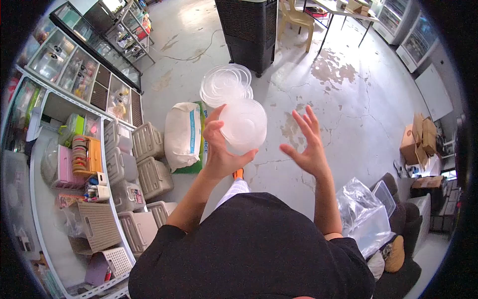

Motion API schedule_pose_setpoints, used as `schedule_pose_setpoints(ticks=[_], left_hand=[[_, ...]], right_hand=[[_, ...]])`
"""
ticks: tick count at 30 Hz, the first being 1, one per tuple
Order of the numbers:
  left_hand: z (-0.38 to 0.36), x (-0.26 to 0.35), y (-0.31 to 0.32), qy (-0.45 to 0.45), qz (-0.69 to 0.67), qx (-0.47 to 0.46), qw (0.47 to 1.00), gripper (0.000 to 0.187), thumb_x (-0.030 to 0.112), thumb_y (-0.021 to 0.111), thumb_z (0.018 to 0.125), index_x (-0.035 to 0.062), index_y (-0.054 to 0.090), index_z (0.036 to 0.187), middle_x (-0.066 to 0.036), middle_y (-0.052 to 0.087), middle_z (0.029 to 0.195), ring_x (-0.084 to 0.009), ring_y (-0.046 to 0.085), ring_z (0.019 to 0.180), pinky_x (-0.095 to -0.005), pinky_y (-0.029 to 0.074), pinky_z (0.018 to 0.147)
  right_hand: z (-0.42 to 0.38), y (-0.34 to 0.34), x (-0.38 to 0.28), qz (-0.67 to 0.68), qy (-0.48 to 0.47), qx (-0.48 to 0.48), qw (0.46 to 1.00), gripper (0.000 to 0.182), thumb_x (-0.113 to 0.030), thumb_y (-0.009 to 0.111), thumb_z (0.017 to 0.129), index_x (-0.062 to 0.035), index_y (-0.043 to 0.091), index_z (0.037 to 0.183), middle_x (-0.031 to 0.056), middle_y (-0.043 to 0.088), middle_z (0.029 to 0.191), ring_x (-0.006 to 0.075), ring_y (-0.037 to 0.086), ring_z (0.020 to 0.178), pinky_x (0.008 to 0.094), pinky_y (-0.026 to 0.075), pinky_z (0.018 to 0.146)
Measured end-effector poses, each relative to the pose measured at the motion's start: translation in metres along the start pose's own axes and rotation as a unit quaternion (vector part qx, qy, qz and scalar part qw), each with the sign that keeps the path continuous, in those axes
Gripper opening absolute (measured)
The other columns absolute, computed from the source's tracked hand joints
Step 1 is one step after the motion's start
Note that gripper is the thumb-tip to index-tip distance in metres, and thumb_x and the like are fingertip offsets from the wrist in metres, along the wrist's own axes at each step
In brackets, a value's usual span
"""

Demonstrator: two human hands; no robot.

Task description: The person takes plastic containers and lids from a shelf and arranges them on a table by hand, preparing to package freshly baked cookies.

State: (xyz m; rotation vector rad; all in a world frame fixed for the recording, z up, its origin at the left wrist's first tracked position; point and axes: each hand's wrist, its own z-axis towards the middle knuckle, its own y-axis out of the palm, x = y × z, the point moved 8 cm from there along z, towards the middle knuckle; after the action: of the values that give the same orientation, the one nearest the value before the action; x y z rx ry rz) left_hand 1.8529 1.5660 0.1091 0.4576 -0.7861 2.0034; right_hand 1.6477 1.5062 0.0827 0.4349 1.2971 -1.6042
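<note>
My left hand (219,152) is closed round the edge of a round, translucent plastic lid (244,125), thumb at its lower rim and fingers at its left side. To the right, apart from the lid, my right hand (308,144) is open with its fingers spread and nothing in it. Beyond the held lid, more round clear plastic lids (225,82) lie overlapping one another, partly hidden by it in this view.
A white sack (182,134) with a blue stripe lies at the left on a green bag, beside lidded storage bins (153,177) and a shelf (42,187). A black air cooler (247,35) stands ahead. Clear plastic wrapping (363,214) sits at the right, below cardboard boxes (419,139).
</note>
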Motion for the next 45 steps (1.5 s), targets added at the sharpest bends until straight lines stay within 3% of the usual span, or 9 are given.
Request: schedule_pose_setpoints(ticks=[2,4,8,15,18,24,37,38,45], left_hand=[[0.014,-0.027,0.002,0.02,0.01,0.004,1.0,0.088,0.007,0.08,0.054,0.0156,0.019,0.117,-0.024,0.025,0.132,-0.0373,0.035,0.119,-0.0468,0.035,0.098],[0.027,-0.051,0.003,0.091,0.047,0.017,0.995,0.092,0.011,0.084,0.054,0.0179,0.018,0.117,-0.023,0.029,0.129,-0.0346,0.039,0.117,-0.044,0.043,0.093],[0.07,-0.116,-0.004,0.15,0.033,0.033,0.988,0.088,0.015,0.084,0.057,0.0186,0.02,0.117,-0.022,0.033,0.126,-0.0348,0.041,0.115,-0.0445,0.043,0.092],[0.171,-0.234,-0.039,0.143,0.072,0.034,0.986,0.085,0.022,0.084,0.059,0.0189,0.021,0.117,-0.021,0.034,0.127,-0.0349,0.042,0.115,-0.0426,0.043,0.093],[0.205,-0.284,-0.049,0.102,-0.033,0.048,0.993,0.077,0.033,0.077,0.069,0.014,0.023,0.121,-0.024,0.032,0.13,-0.0362,0.04,0.117,-0.0437,0.039,0.095],[0.263,-0.371,-0.058,0.048,-0.047,0.065,0.996,0.087,0.027,0.08,0.065,0.0134,0.019,0.125,-0.025,0.03,0.13,-0.0366,0.039,0.119,-0.0448,0.04,0.095],[0.422,-0.564,-0.115,-0.047,0.111,0.17,0.978,0.103,0.017,0.085,0.057,0.0126,0.01,0.128,-0.023,0.026,0.133,-0.0334,0.04,0.118,-0.0447,0.041,0.094],[0.433,-0.571,-0.123,-0.031,0.13,0.184,0.974,0.098,0.02,0.084,0.059,0.0123,0.013,0.127,-0.023,0.025,0.133,-0.0342,0.039,0.119,-0.0437,0.046,0.09],[0.466,-0.645,-0.183,-0.09,0.187,0.241,0.948,0.093,0.017,0.082,0.061,0.0117,0.015,0.126,-0.023,0.024,0.133,-0.0347,0.039,0.119,-0.0415,0.053,0.082]], right_hand=[[0.028,0.021,-0.022,0.009,-0.09,0.004,0.996,0.078,-0.034,0.077,0.067,-0.0089,0.041,0.132,0.0189,0.029,0.139,0.03,0.033,0.127,0.0409,0.037,0.097],[0.056,0.059,-0.026,0.231,-0.074,-0.106,0.964,0.108,-0.041,0.08,0.061,-0.0104,0.016,0.142,0.0181,0.013,0.146,0.0321,0.016,0.134,0.0456,0.024,0.104],[0.127,0.126,-0.019,0.42,-0.019,-0.188,0.888,0.112,-0.038,0.079,0.064,-0.0069,0.007,0.143,0.0156,0.017,0.145,0.027,0.018,0.134,0.0438,0.02,0.106],[0.28,0.185,-0.024,0.354,-0.056,-0.149,0.922,0.102,-0.027,0.078,0.068,-0.0034,0.011,0.142,0.0158,0.023,0.144,0.0228,0.027,0.131,0.0385,0.023,0.106],[0.336,0.202,-0.02,0.264,-0.106,-0.102,0.953,0.104,-0.022,0.08,0.066,-0.003,0.011,0.142,0.0124,0.026,0.142,0.0207,0.029,0.13,0.0358,0.024,0.106],[0.437,0.253,0.008,0.225,-0.084,-0.144,0.96,0.107,-0.028,0.082,0.064,-0.0018,0.013,0.141,0.0136,0.03,0.14,0.0211,0.032,0.129,0.0364,0.024,0.106],[0.718,0.39,0.034,0.324,-0.18,-0.317,0.873,0.107,-0.039,0.077,0.068,0.005,0.01,0.14,0.0156,0.023,0.144,0.0218,0.027,0.131,0.0364,0.021,0.107],[0.738,0.393,0.028,0.335,-0.222,-0.261,0.878,0.097,-0.036,0.077,0.066,0.0015,0.023,0.138,0.0213,0.04,0.132,0.0288,0.04,0.124,0.0374,0.03,0.101],[0.819,0.484,0.005,0.396,-0.237,-0.338,0.82,0.097,-0.034,0.078,0.065,0.0014,0.025,0.138,0.0197,0.045,0.128,0.0273,0.043,0.119,0.0375,0.033,0.099]])
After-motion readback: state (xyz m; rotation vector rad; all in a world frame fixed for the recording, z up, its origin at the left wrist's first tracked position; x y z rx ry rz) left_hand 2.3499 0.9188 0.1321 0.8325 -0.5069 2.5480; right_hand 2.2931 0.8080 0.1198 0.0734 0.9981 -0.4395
